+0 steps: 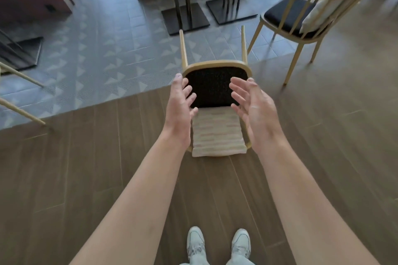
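A gold-framed chair with a black seat lies tipped on its back on the wood floor, two legs pointing away from me. A striped cream cushion lies against its backrest, nearest me. My left hand and my right hand are both stretched out above the chair, palms facing each other, fingers spread and relaxed. Neither hand touches the chair or holds anything.
An upright matching chair with a cushion stands at the right rear. Two dark table bases stand on the patterned tile floor beyond. Other chair legs show at the left edge. My feet in pale shoes are on the wood floor.
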Motion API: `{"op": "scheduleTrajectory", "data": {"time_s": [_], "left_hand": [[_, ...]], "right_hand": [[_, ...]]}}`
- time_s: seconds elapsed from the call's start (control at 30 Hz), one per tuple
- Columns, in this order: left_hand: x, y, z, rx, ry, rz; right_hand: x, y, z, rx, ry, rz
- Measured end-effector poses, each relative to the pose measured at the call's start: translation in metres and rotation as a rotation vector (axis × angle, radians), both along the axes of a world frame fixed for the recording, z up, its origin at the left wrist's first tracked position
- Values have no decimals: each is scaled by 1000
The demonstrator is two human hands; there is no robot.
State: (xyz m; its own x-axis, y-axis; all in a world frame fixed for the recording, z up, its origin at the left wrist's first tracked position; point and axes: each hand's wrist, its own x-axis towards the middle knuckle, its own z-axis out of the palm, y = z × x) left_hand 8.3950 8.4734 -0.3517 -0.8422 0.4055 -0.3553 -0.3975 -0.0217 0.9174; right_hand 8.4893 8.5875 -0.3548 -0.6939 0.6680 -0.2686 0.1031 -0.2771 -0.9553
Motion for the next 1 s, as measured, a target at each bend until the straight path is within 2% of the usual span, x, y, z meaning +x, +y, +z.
{"op": "scheduleTrajectory", "data": {"time_s": [0.13,0.33,0.53,0.67,0.9,1.0], "left_hand": [[9,3,-91,-25,-13,-34],[23,27,-272,-73,-106,-37],[13,49,-409,-49,-154,26],[5,64,-506,-17,-248,84],[-5,83,-633,57,-471,267],[-5,84,-670,77,-546,278]], "right_hand": [[-3,0,-90,-58,-21,-1],[6,2,-261,-131,-76,-51],[-3,15,-396,-218,-63,-120],[-16,23,-496,-308,-75,-177],[-52,36,-614,-516,-71,-462],[-67,37,-648,-560,-85,-508]]}}
